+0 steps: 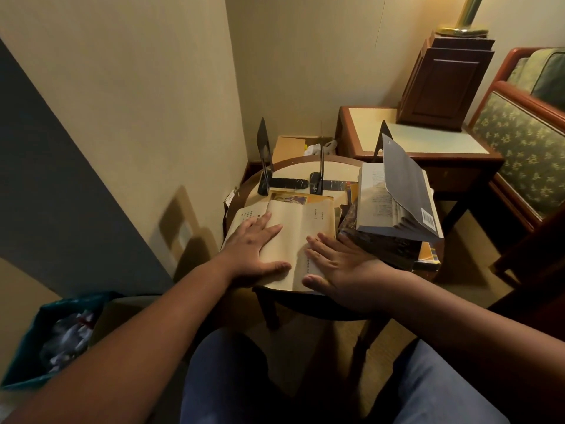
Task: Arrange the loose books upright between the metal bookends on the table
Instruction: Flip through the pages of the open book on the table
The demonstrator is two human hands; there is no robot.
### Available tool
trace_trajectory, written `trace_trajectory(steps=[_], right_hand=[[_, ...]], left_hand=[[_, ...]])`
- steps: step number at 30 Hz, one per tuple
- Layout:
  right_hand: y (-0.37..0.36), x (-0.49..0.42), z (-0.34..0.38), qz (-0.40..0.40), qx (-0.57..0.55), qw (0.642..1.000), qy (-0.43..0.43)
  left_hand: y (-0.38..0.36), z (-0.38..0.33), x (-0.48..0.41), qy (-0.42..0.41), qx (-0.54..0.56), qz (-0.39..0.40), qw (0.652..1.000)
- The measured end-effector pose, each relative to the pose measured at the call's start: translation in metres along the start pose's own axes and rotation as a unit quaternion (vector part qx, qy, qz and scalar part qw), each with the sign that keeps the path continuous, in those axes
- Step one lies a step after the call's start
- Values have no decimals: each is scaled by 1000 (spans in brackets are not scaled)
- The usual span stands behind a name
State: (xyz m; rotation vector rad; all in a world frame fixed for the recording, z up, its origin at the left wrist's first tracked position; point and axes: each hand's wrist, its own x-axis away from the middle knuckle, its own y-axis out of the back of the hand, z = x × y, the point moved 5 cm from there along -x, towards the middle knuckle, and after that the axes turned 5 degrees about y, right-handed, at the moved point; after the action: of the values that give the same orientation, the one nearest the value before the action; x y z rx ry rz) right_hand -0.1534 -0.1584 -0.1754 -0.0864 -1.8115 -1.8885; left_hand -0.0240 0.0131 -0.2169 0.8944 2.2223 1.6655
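An old yellowed book (301,223) lies open and flat at the front of the small round table (293,165). My left hand (255,250) rests palm down on its left page, fingers spread. My right hand (339,270) lies flat on its right page at the near edge. Black metal bookends stand at the back: one at the left (264,151), one in the middle (321,171), one at the right (383,142). To the right, a grey-covered book (400,197) lies half open on top of a pile of books (385,243).
A teal waste bin (55,338) stands on the floor at the lower left. Behind the round table are a cardboard box (293,146) and a wooden side table (425,139) carrying a dark wooden box. An upholstered chair (526,133) is at the right.
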Motion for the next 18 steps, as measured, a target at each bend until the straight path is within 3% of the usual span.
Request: trace_trajectory(steps=[6,13,18], right_hand=[[20,-48,-3,0,-13,999,-49],[30,-96,-14,-80,-84,986,-122],[-1,-77,-9,-120,-77,985,-95]], left_hand=[[-1,-4,1,0,-12,5,1000],[-2,-4,0,-2,-18,6,1000],[-4,-3,2,-6,-15,4,1000]])
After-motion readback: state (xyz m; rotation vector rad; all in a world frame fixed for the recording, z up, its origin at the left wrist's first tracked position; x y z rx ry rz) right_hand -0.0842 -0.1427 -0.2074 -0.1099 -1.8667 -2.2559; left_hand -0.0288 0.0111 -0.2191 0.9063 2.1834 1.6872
